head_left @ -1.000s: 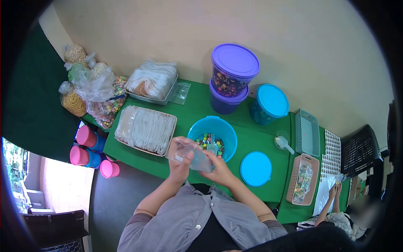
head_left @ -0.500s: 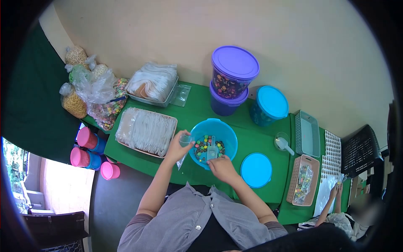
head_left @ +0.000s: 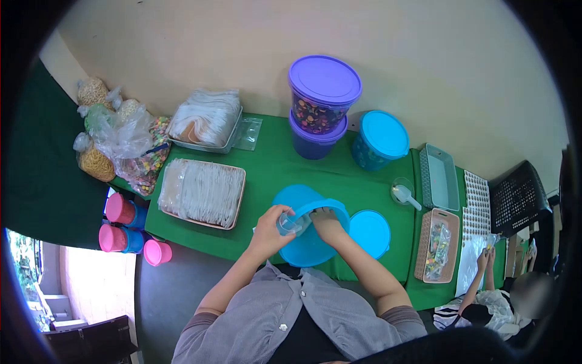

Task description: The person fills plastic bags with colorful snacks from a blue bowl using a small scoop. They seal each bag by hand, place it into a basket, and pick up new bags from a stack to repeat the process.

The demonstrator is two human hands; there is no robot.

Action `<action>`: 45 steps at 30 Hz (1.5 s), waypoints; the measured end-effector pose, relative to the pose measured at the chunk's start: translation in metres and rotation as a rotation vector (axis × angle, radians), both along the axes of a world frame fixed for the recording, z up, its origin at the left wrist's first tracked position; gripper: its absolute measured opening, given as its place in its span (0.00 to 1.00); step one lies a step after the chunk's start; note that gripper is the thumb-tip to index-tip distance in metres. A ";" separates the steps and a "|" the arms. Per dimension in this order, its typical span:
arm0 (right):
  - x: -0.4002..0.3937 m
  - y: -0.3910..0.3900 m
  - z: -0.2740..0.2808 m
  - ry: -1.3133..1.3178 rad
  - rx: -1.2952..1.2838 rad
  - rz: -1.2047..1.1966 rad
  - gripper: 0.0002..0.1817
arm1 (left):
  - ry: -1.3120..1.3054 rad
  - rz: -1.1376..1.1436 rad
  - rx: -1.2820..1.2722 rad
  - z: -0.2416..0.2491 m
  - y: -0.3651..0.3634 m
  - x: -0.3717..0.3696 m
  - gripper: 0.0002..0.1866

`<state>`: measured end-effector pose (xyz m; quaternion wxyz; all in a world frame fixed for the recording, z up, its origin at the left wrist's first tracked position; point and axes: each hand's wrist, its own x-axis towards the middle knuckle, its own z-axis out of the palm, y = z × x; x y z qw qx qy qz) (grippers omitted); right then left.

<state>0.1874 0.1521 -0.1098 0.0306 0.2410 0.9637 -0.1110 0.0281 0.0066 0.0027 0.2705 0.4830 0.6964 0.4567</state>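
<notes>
The blue bucket (head_left: 306, 252) is tipped over toward my body at the front of the green table. My left hand (head_left: 271, 232) is closed around a small clear cup (head_left: 287, 224), held against the bucket's opening. Inside the bucket is my right hand (head_left: 327, 225), its fingers bent down and mostly hidden, so what they hold does not show. Something clear, possibly a scoop, lies between the two hands. The bucket's colourful contents are out of sight now. A round blue lid (head_left: 371, 235) lies flat just right of the bucket.
Left of the bucket stands a basket of plastic packets (head_left: 203, 193). Stacked purple tubs (head_left: 324, 82) and a blue-lidded tub (head_left: 382, 136) stand behind. A white scoop (head_left: 405, 195) rests in a clear container at right, near a tan basket (head_left: 448, 242). Another person's hands (head_left: 485, 259) work far right.
The bucket has gone from upright to tipped toward me. My left hand has brought the cup to its opening, and my right hand has moved deeper inside. The view has shifted slightly.
</notes>
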 end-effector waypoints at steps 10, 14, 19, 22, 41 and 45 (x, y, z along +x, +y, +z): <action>-0.059 -0.002 -0.059 0.066 -0.076 0.040 0.22 | -0.165 -0.057 -0.017 -0.005 0.016 -0.039 0.23; -0.082 0.005 -0.031 -0.010 0.024 0.090 0.20 | -0.246 -0.058 -0.025 -0.013 0.028 -0.072 0.25; -0.088 0.010 -0.023 -0.056 -0.080 0.168 0.18 | -0.492 -0.088 -0.007 -0.034 0.042 -0.104 0.27; -0.083 0.012 -0.019 -0.042 -0.199 0.224 0.17 | -0.472 -0.052 -0.014 -0.026 0.048 -0.107 0.27; -0.096 0.046 -0.029 -0.243 -0.751 0.035 0.12 | -0.446 -0.083 -0.049 -0.032 0.077 -0.104 0.26; -0.093 0.060 -0.023 -0.494 -0.361 0.032 0.17 | -0.378 -0.069 -0.079 -0.025 0.075 -0.101 0.26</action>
